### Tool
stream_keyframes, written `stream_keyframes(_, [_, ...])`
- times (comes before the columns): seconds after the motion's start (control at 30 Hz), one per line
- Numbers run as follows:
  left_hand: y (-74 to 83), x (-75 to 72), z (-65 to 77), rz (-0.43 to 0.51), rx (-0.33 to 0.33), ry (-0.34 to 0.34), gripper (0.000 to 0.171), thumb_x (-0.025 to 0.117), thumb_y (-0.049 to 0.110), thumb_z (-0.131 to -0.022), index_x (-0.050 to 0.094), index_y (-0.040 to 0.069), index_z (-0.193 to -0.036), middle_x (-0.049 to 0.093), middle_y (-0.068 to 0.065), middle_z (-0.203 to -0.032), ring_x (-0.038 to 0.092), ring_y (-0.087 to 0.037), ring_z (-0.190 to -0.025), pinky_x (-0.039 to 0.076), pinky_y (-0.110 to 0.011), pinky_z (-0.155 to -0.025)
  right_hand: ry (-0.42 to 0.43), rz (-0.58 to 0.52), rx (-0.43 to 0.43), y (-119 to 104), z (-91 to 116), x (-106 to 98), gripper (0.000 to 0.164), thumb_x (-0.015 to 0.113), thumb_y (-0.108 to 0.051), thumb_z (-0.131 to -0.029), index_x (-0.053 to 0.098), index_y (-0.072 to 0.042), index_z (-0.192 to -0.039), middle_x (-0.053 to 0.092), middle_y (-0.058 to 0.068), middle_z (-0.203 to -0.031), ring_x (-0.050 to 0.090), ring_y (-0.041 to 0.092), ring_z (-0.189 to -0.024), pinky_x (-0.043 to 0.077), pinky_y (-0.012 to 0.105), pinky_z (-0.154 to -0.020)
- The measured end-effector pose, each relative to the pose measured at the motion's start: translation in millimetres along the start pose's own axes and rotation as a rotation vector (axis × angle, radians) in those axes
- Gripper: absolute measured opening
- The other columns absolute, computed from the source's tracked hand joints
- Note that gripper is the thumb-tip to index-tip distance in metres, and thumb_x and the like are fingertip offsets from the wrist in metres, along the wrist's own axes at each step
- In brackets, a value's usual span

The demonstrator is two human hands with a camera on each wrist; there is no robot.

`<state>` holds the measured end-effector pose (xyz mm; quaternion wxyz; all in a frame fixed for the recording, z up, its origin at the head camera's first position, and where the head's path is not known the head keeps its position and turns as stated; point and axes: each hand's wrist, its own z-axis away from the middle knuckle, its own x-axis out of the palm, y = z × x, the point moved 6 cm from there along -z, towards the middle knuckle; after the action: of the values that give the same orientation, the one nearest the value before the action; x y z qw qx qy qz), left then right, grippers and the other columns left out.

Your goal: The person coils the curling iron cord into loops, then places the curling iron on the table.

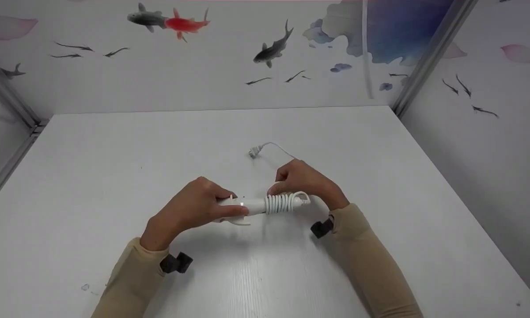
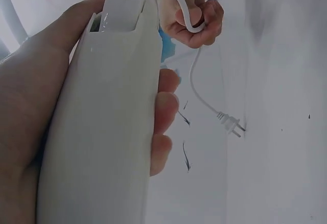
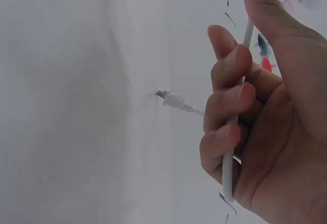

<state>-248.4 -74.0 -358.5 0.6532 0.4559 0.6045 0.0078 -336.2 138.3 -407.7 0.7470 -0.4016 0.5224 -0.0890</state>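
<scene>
My left hand (image 1: 193,204) grips a white handheld appliance (image 1: 255,206), thumb along one side and fingers around the other. Its smooth, wide body (image 2: 102,127) fills much of the left wrist view. Several close coils of white power cord (image 1: 279,203) wrap the narrow end, and a small loop stands out at the tip. My right hand (image 1: 304,178) is beside the coils, fingers curled around the cord (image 3: 231,157), which crosses the palm in the right wrist view. From that hand the free length runs to a two-prong plug (image 1: 255,151), farther back over the table.
The white table (image 1: 115,154) meets a back wall (image 1: 194,75) printed with fish and a right side wall (image 1: 477,145). Metal posts (image 1: 433,57) stand at the corners. A black wrist camera (image 1: 321,228) sits below the right sleeve, and another (image 1: 176,263) by the left.
</scene>
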Motion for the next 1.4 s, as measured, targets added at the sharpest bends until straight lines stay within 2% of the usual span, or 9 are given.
stream_keyframes(0.2, [4.0,4.9,-1.5,-0.053,0.056,-0.023,0.040,0.075,0.050,-0.085,0.069,0.016,-0.066,0.037,0.014,-0.053,0.029,0.000,-0.052,0.024,-0.017,-0.049,0.104,-0.068,-0.102,-20,7,-10,0.015,0.084,-0.029,-0.081,0.076,-0.016,-0.083,0.067,-0.004,-0.079,0.050,0.012,-0.072,0.043,0.027,-0.065])
stream_keyframes(0.37, [0.5,5.9,-2.1,-0.051,-0.022,-0.039,0.042,0.076,0.049,-0.085,0.065,0.015,-0.063,0.030,0.012,-0.054,0.026,-0.003,-0.053,0.021,-0.020,-0.050,0.182,-0.081,-0.187,-40,16,-14,0.014,0.083,-0.027,-0.083,0.076,-0.015,-0.086,0.068,-0.002,-0.081,0.052,0.013,-0.071,0.044,0.026,-0.065])
stream_keyframes(0.53, [-3.3,3.0,-2.7,-0.084,-0.101,0.000,0.038,0.075,0.052,-0.085,0.077,0.015,-0.079,0.053,0.010,-0.058,0.039,-0.006,-0.055,0.031,-0.021,-0.051,0.253,-0.072,-0.258,-61,27,-16,0.014,0.081,-0.026,-0.085,0.076,-0.013,-0.089,0.072,0.000,-0.084,0.058,0.011,-0.073,0.049,0.024,-0.068])
stream_keyframes(0.63, [-4.4,-2.1,-3.1,-0.111,-0.111,0.073,0.040,0.075,0.052,-0.085,0.079,0.013,-0.087,0.065,0.006,-0.066,0.046,-0.007,-0.057,0.038,-0.023,-0.053,0.291,-0.102,-0.276,-70,32,-19,0.013,0.079,-0.024,-0.088,0.076,-0.011,-0.091,0.073,0.002,-0.087,0.062,0.013,-0.075,0.052,0.025,-0.071])
stream_keyframes(0.77, [-7.4,-10.3,-1.6,-0.128,-0.124,0.182,0.040,0.076,0.049,-0.084,0.080,0.010,-0.091,0.068,0.001,-0.068,0.049,-0.009,-0.058,0.039,-0.023,-0.054,0.323,-0.145,-0.287,-75,36,-22,0.014,0.073,-0.022,-0.092,0.077,-0.009,-0.095,0.073,0.006,-0.090,0.059,0.015,-0.074,0.051,0.026,-0.069])
stream_keyframes(0.9, [-11.4,-16.5,0.7,-0.146,-0.155,0.275,0.043,0.076,0.049,-0.084,0.080,0.008,-0.092,0.071,-0.003,-0.071,0.051,-0.011,-0.059,0.040,-0.024,-0.055,0.312,-0.165,-0.316,-78,37,-22,0.016,0.068,-0.020,-0.097,0.076,-0.007,-0.098,0.071,0.008,-0.089,0.054,0.015,-0.072,0.047,0.024,-0.067])
stream_keyframes(1.13, [-12.7,-21.8,1.7,-0.158,-0.209,0.382,0.046,0.074,0.051,-0.087,0.080,0.005,-0.095,0.075,-0.006,-0.077,0.058,-0.015,-0.063,0.045,-0.027,-0.058,0.245,-0.175,-0.404,-81,37,-17,0.018,0.063,-0.017,-0.100,0.075,-0.005,-0.101,0.062,0.007,-0.077,0.047,0.012,-0.067,0.038,0.023,-0.061])
stream_keyframes(1.27, [-13.8,-28.5,3.1,-0.130,-0.226,0.441,0.045,0.075,0.049,-0.086,0.079,0.004,-0.091,0.073,-0.007,-0.074,0.057,-0.016,-0.062,0.042,-0.027,-0.057,0.181,-0.191,-0.400,-81,35,-13,0.019,0.061,-0.016,-0.101,0.074,-0.004,-0.107,0.062,0.010,-0.079,0.050,0.016,-0.069,0.039,0.023,-0.062])
stream_keyframes(1.4, [-16.8,-34.7,6.3,-0.087,-0.282,0.463,0.045,0.075,0.049,-0.087,0.078,0.004,-0.095,0.073,-0.009,-0.077,0.059,-0.019,-0.064,0.042,-0.028,-0.058,0.136,-0.234,-0.381,-76,33,-11,0.021,0.061,-0.014,-0.100,0.074,-0.003,-0.111,0.062,0.009,-0.076,0.051,0.012,-0.069,0.040,0.023,-0.064])
